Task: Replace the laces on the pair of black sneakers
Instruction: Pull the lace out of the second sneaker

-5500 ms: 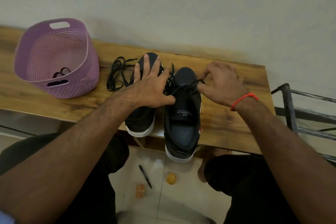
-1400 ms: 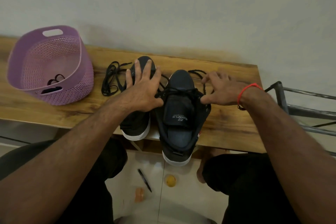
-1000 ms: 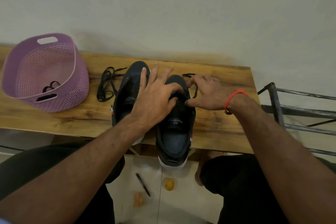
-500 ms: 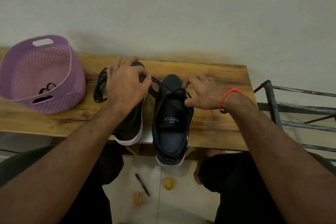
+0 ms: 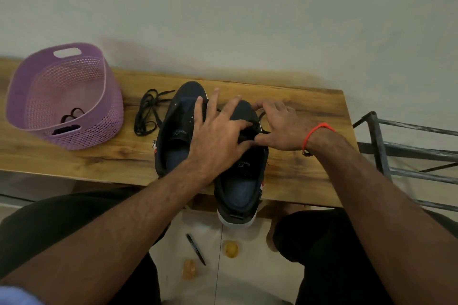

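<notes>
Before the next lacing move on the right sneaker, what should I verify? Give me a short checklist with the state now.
1. Right sneaker steady on the table: not ok, heel overhangs the edge.
2. Left hand on the shoe: ok, fingers spread.
3. Right hand grip on the lace: cannot tell, fingers hide it.
4. Spare lace within reach: ok, beside the left sneaker.
5. Eyelets threaded so far: cannot tell, hands cover them.

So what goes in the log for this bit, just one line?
left hand on right sneaker | right hand pinching lace | spare laces on bench
</notes>
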The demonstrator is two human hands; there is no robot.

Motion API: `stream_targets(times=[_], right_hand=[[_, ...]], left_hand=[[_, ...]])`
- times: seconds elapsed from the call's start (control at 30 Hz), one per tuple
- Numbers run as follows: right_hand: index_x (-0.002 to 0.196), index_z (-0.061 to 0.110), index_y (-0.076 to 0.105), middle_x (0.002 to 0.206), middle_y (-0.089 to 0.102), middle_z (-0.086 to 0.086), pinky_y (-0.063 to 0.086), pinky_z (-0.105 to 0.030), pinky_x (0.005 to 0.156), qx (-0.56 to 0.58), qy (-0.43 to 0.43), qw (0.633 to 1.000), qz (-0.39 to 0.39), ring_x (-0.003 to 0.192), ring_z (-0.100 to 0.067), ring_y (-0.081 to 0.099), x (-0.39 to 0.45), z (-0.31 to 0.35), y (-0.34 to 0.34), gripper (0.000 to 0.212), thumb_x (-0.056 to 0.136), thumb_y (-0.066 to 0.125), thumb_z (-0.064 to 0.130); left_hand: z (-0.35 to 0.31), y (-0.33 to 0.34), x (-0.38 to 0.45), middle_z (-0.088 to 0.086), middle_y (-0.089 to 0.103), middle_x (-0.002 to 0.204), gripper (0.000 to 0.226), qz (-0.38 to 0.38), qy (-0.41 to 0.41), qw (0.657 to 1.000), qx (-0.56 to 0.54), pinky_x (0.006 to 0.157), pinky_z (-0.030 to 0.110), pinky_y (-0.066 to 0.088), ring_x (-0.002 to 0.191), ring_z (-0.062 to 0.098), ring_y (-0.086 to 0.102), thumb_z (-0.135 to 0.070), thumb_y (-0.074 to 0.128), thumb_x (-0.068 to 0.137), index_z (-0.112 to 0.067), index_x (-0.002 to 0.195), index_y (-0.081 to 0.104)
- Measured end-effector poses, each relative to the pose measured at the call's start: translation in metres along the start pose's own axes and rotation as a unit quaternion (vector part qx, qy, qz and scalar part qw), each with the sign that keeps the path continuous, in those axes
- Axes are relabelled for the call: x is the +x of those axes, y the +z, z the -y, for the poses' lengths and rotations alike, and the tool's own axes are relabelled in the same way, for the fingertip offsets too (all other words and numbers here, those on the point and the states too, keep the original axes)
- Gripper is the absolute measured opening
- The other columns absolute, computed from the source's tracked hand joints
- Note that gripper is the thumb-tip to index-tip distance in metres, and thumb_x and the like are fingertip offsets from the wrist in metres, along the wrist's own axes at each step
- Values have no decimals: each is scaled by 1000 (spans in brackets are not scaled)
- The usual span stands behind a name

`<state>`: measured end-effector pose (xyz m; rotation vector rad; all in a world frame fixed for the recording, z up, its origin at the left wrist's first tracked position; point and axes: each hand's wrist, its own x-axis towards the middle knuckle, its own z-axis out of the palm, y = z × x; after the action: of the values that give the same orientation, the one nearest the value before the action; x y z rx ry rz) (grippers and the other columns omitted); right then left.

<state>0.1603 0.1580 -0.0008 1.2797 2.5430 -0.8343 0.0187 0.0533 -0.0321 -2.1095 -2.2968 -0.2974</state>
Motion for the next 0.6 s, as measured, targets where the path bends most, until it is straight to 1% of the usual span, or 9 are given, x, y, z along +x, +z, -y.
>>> stream_targets(times=[0.1,0.17,0.3,0.4,0.43,0.53,0.6], right_hand=[[148,35,23,155,24,-4,32,-48,111,1,-1,1000,1,142,-32,22,-1,0,-1,79,84,69,37],[148,35,24,155,25,-5,31,-48,111,-3,3,1000,-1,142,-32,23,-2,-1,-3,79,84,69,37],[148,35,23,155,25,-5,31,-48,111,-2,5,1000,2,142,-33,23,-2,-3,-4,80,84,70,37],[149,34,23,155,25,-6,32,-47,110,-4,1,1000,2,142,-33,23,-1,-2,-3,79,85,70,37],[149,34,23,155,25,-6,31,-47,110,-6,1,1000,3,142,-33,23,-1,-1,-3,79,85,70,37],[148,34,23,155,26,-6,31,-47,111,-10,0,1000,2,142,-34,23,0,-1,-3,78,85,70,37],[148,34,23,155,26,-6,31,-48,111,-10,-1,1000,2,141,-34,24,0,-1,-3,78,85,70,37]], left_hand=[[0,-2,-1,1,28,165,45,13,-7,1000,27,120,68,-1,154,40,3,-66,62,85,-33,113,74],[2,-7,0,0,27,165,41,28,-12,999,40,119,68,-1,154,40,2,-64,63,86,-35,114,73],[13,-16,4,-2,26,165,30,33,-27,998,47,119,69,-3,154,40,0,-56,64,90,-43,117,70],[21,-19,5,-3,21,166,42,69,-37,996,34,118,71,-5,154,39,-5,-60,64,88,-45,128,61],[23,-20,5,-5,22,166,41,76,-39,996,30,117,71,-4,154,38,-5,-59,64,89,-45,127,62],[27,-23,7,-11,36,159,18,48,-51,997,-13,118,69,1,154,33,5,-52,66,91,-43,106,71],[33,-27,10,-14,45,152,12,16,-80,994,-74,118,66,8,152,27,16,-49,66,91,-41,99,71]])
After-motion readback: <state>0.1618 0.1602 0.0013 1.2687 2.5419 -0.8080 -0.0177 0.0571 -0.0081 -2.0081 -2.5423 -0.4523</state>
